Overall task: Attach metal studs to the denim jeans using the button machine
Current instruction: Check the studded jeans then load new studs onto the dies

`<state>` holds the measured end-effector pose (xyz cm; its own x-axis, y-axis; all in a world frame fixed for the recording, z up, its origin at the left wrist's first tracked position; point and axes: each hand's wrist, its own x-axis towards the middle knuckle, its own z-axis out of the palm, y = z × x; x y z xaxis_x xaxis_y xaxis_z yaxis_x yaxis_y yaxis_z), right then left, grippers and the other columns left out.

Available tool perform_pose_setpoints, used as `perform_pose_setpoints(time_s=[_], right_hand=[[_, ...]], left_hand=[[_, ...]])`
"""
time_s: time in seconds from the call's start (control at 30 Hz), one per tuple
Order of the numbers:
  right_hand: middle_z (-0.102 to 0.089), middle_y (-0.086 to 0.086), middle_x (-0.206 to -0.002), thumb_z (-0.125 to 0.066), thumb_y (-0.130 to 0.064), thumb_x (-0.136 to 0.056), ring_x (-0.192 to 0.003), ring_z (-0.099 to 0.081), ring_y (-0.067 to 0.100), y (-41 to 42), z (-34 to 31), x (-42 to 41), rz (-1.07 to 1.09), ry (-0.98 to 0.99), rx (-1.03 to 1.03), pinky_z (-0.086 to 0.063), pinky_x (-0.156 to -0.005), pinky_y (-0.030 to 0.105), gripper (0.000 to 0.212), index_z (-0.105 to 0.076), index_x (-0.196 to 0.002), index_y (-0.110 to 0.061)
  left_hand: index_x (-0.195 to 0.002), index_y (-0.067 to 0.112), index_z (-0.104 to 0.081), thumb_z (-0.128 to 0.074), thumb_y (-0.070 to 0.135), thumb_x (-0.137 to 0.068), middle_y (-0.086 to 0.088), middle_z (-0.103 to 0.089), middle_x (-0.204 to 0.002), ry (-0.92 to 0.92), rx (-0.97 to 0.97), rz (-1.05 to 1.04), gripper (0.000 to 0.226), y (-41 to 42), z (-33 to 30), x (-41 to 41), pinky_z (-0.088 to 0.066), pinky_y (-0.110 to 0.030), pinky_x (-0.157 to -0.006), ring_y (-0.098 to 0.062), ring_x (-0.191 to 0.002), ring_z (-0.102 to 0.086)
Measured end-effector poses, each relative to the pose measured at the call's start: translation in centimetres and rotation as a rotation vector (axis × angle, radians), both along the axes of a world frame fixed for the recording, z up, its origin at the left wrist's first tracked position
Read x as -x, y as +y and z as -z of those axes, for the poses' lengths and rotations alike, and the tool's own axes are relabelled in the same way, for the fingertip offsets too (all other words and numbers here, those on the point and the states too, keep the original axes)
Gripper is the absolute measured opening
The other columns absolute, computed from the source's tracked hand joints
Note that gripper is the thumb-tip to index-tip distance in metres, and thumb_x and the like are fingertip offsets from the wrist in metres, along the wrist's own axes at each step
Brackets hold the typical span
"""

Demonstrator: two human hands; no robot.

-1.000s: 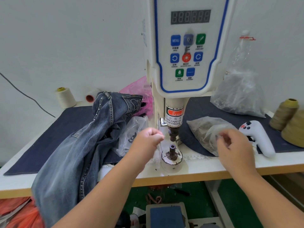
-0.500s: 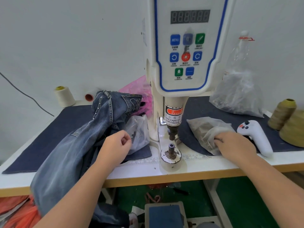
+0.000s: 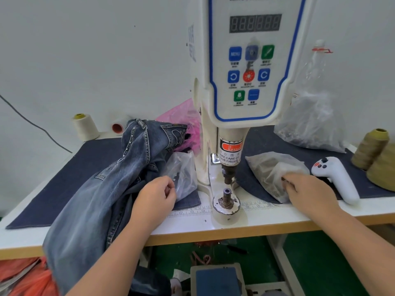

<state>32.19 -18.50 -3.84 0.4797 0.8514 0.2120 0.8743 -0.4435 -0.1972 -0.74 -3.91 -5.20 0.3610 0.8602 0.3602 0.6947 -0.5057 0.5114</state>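
The button machine fills the upper centre of the frame, its lower die post standing bare between both hands. The denim jeans lie heaped left of centre, their length running down off the table edge. The left hand, fingers loosely curled, is at the clear bag beside the jeans and nearer them; whether it holds anything I cannot tell. The right hand pinches into the stud bag at right.

Four thread cones, three clear plastic bags, two hands, one jeans, one button machine.
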Motion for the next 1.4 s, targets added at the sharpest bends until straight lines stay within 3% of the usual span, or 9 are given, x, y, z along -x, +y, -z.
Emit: perform_pose_setpoints(time_s=[0.1,0.23,0.43,0.6,0.73,0.83,1.17,1.27,1.4], right_hand=[[-0.059,-0.008,-0.064,-0.052,-0.021,-0.093,-0.06,-0.052,0.011,-0.2,-0.3,0.1,-0.048,0.066,-0.019,-0.03,-0.048,0.029,0.036,-0.05,-0.062,-0.037],[-0.059,-0.009,-0.07,-0.05,-0.029,-0.096,-0.066,-0.055,0.01,0.0,-0.8,0.4,-0.012,0.089,0.05,-0.034,-0.052,0.029,0.029,-0.051,-0.069,-0.038],[-0.058,-0.003,-0.073,-0.05,-0.017,-0.093,-0.069,-0.057,0.017,1.2,-1.5,0.7,0.028,0.139,0.163,-0.036,-0.054,0.03,0.026,-0.051,-0.069,-0.027],[-0.058,-0.009,-0.072,-0.049,-0.019,-0.096,-0.067,-0.056,0.012,0.8,-0.7,0.7,0.014,0.137,0.047,-0.04,-0.054,0.031,0.03,-0.05,-0.069,-0.035],[-0.059,-0.011,-0.069,-0.047,-0.022,-0.095,-0.065,-0.053,0.009,0.3,-0.3,0.7,0.017,0.113,-0.067,-0.039,-0.052,0.029,0.025,-0.064,-0.078,-0.029],[-0.06,-0.011,-0.065,-0.055,-0.022,-0.091,-0.063,-0.055,0.01,-0.1,-0.4,0.8,0.028,0.155,-0.216,-0.049,-0.057,0.033,0.02,-0.068,-0.077,-0.028],[-0.058,-0.006,-0.064,-0.07,-0.012,-0.084,-0.062,-0.055,0.013,-1.2,-0.9,2.4,0.008,0.261,-0.511,-0.045,-0.056,0.03,0.016,-0.063,-0.076,-0.023],[-0.059,-0.006,-0.064,-0.071,-0.011,-0.082,-0.062,-0.055,0.012,-1.3,-1.4,3.5,0.022,0.409,-0.594,-0.042,-0.057,0.028,0.018,-0.062,-0.072,-0.023],[-0.057,-0.005,-0.05,-0.075,-0.01,-0.084,-0.047,-0.05,0.01,-1.0,-1.9,5.9,0.012,0.974,-0.539,-0.042,-0.051,0.026,0.016,-0.068,-0.071,-0.017]], left_hand=[[-0.079,0.022,-0.057,-0.059,0.016,-0.092,0.005,-0.056,-0.066,0.007,-0.006,0.001,0.014,-0.1,-0.1,-0.1,-0.052,-0.036,-0.06,-0.01,-0.064,-0.054],[-0.079,0.02,-0.057,-0.059,0.014,-0.091,0.006,-0.055,-0.067,0.014,-0.004,0.007,0.014,-0.2,-0.1,-0.1,-0.053,-0.04,-0.062,-0.012,-0.066,-0.053],[-0.08,0.02,-0.057,-0.059,0.014,-0.091,0.007,-0.054,-0.068,0.026,-0.008,0.004,0.013,-0.3,-0.1,-0.1,-0.053,-0.04,-0.063,-0.01,-0.066,-0.052],[-0.081,0.02,-0.058,-0.059,0.014,-0.092,0.007,-0.054,-0.067,0.038,-0.016,0.006,0.012,-0.2,0.0,-0.1,-0.053,-0.039,-0.063,-0.01,-0.066,-0.053],[-0.08,0.021,-0.057,-0.059,0.014,-0.091,0.007,-0.054,-0.067,0.041,-0.015,0.008,0.013,-0.1,0.1,-0.1,-0.053,-0.039,-0.062,-0.01,-0.066,-0.053],[-0.08,0.021,-0.057,-0.059,0.014,-0.091,0.007,-0.055,-0.067,0.04,-0.01,0.007,0.013,-0.1,0.0,-0.1,-0.053,-0.04,-0.062,-0.011,-0.066,-0.053],[-0.079,0.019,-0.058,-0.059,0.013,-0.091,0.007,-0.054,-0.067,0.036,-0.02,0.007,0.013,-0.2,-0.1,-0.1,-0.052,-0.038,-0.06,-0.01,-0.065,-0.052],[-0.078,0.019,-0.057,-0.06,0.013,-0.09,0.007,-0.054,-0.066,0.034,-0.029,0.007,0.014,-0.2,0.0,-0.1,-0.051,-0.037,-0.058,-0.009,-0.064,-0.051],[-0.078,0.019,-0.058,-0.06,0.013,-0.09,0.007,-0.054,-0.066,0.037,-0.034,0.005,0.014,-0.1,-0.1,-0.1,-0.052,-0.038,-0.06,-0.009,-0.064,-0.052]])
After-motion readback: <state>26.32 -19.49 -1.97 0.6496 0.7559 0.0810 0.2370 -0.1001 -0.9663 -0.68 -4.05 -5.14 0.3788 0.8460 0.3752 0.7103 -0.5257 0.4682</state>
